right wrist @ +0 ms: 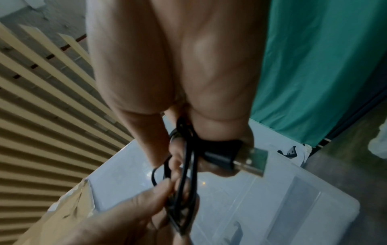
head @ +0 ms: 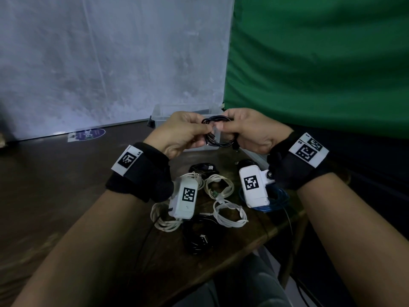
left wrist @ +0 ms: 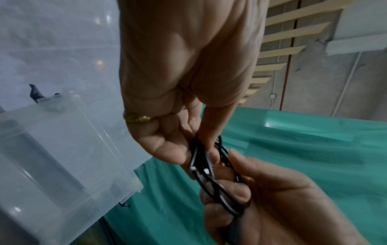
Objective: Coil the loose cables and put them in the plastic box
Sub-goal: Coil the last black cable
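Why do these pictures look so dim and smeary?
Head view: low light, wide-angle bending at the edges, the black cable still readable. Left wrist view: the plastic box is soft, with glare spots. Right wrist view: the left hand and right hand are motion-blurred.

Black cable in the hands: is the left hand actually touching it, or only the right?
Touching. In the left wrist view the left hand's fingertips pinch the black cable coil, while the right hand grips it from the other side.
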